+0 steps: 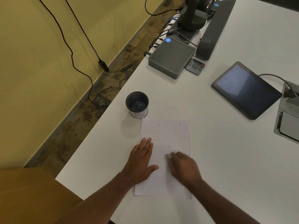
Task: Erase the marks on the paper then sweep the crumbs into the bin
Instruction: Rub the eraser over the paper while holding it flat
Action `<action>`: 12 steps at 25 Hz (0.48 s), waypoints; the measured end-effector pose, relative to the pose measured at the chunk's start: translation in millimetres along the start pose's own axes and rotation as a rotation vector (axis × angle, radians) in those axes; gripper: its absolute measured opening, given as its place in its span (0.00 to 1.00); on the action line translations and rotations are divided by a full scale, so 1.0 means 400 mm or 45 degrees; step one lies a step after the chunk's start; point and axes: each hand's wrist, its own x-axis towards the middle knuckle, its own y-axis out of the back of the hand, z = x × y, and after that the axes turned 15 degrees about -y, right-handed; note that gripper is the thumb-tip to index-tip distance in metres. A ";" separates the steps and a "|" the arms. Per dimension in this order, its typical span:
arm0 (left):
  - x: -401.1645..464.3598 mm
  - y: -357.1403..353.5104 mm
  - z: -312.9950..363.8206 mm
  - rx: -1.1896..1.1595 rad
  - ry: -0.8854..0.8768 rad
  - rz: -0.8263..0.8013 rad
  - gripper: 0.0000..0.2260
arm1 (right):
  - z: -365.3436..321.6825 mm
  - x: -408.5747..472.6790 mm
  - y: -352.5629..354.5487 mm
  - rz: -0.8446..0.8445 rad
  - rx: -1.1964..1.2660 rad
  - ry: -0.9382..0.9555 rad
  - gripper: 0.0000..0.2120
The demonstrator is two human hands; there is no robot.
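Observation:
A white sheet of paper [171, 136] lies on the white table [226, 159] with a few small dark marks near its top and middle. My left hand [142, 160] presses flat on the sheet's left edge, fingers spread. My right hand [182, 167] is blurred over the sheet's lower middle, fingers closed on a small pale eraser [168, 156] whose tip touches the paper. A black mesh bin [137, 103] stands upright just beyond the sheet's top-left corner, with dark scraps inside.
A grey ribbed box [171, 57] with cables, a remote [195, 66] and a dark camera base [192, 16] sit at the back. A tablet [246, 89] lies tilted to the right, next to a grey cable hatch [288, 120]. The table's left edge drops to the floor.

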 end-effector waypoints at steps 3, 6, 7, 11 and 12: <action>-0.002 0.002 -0.001 -0.010 -0.006 -0.010 0.40 | 0.052 0.090 0.040 0.179 0.063 -0.278 0.12; -0.001 0.000 -0.002 -0.001 0.002 -0.013 0.40 | 0.092 0.103 0.073 0.165 0.236 -0.594 0.16; 0.000 0.000 -0.001 -0.001 0.003 -0.008 0.40 | 0.107 0.100 0.082 0.143 0.335 -0.734 0.19; 0.002 -0.001 0.000 -0.005 0.020 -0.033 0.40 | 0.099 0.100 0.105 -0.055 0.588 -0.763 0.20; 0.002 0.002 0.002 -0.005 0.020 -0.036 0.40 | 0.079 0.098 0.100 -0.105 0.558 -0.663 0.20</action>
